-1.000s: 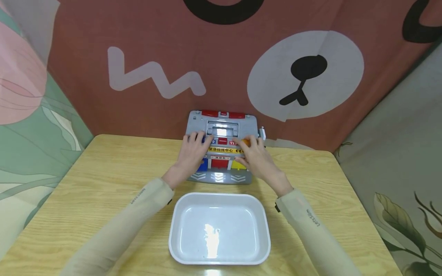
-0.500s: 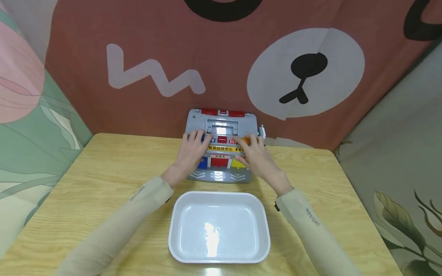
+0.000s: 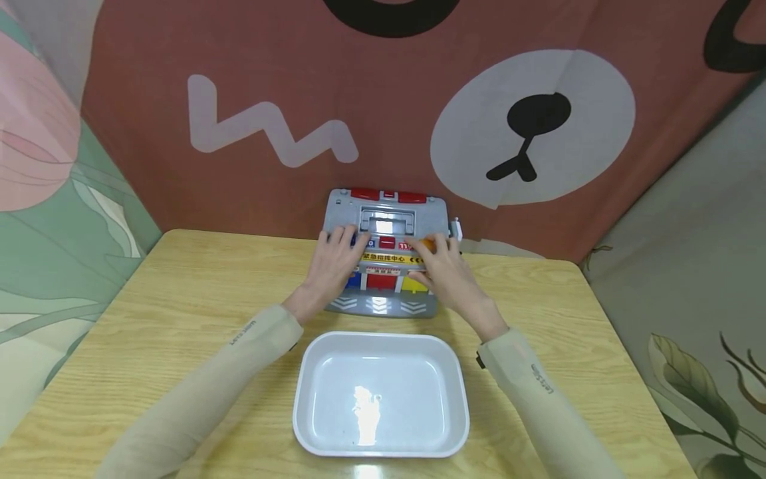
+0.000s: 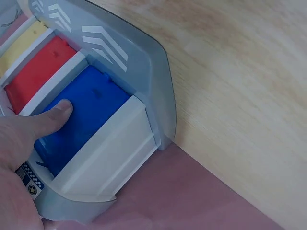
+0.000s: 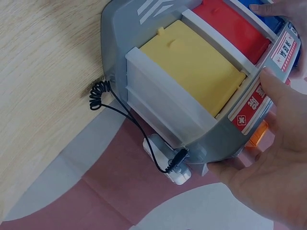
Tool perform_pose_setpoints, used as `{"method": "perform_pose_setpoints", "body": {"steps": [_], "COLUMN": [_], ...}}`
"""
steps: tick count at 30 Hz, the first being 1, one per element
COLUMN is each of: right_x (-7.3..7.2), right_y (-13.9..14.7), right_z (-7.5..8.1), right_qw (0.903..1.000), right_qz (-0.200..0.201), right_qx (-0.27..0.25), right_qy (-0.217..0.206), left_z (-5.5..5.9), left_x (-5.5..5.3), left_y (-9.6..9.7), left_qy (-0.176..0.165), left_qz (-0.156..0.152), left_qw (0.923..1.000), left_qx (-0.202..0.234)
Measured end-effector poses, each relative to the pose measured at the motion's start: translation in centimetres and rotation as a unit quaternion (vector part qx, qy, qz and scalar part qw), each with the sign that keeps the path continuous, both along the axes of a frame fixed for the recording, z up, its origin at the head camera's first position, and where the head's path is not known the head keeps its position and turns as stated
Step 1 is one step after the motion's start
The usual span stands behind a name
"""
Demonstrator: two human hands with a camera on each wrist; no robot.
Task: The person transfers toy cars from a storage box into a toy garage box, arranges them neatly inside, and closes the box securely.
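Note:
A grey toy garage [image 3: 387,309] stands at the table's back edge, with blue, red and yellow doors, Chinese lettering and a carry handle. My left hand [image 3: 330,265] grips its left side, thumb across the blue door [image 4: 96,110] in the left wrist view. On the right side, my right hand [image 3: 450,274] holds the upper part. Its thumb lies on the red-and-white label strip beside the yellow door [image 5: 192,67], seen in the right wrist view. An orange part [image 5: 258,134] shows by that hand. Some fingertips are hidden behind the toy.
A white rectangular tray [image 3: 381,338] sits on the wooden table [image 3: 215,313] in front of the garage. Behind hangs a brown cloth [image 3: 383,126] with a bear print. A white handset [image 5: 165,158] on a coiled black cord [image 5: 98,93] hangs at the toy's right side.
Both hands keep their grip on the toy garage, and it stays in place. Only the head view shifts very slightly.

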State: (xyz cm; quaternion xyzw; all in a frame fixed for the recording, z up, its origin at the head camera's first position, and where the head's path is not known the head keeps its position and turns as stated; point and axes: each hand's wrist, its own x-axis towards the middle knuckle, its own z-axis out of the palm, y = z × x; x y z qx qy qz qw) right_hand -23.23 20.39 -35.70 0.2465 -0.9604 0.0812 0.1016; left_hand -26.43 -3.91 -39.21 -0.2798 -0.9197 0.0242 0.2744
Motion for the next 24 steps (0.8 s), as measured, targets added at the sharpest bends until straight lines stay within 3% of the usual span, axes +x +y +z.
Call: {"method": "perform_pose_setpoints", "body": {"steps": [15, 24], "right_x": [-0.28, 0.21], "right_y": [-0.65, -0.53], "right_z": [0.04, -0.1], "right_qw": [0.9998, 0.9997], "right_qz": [0.006, 0.002], "right_qx": [0.001, 0.016], "right_qy": [0.02, 0.02], "left_z": [0.29, 0.41], "left_x": [-0.08, 0.51], "left_y": [-0.53, -0.65], "left_qy": [0.022, -0.025], "left_qz": [-0.003, -0.03], "left_qw": [0.9997, 0.9992], "left_qx": [0.001, 0.004]}}
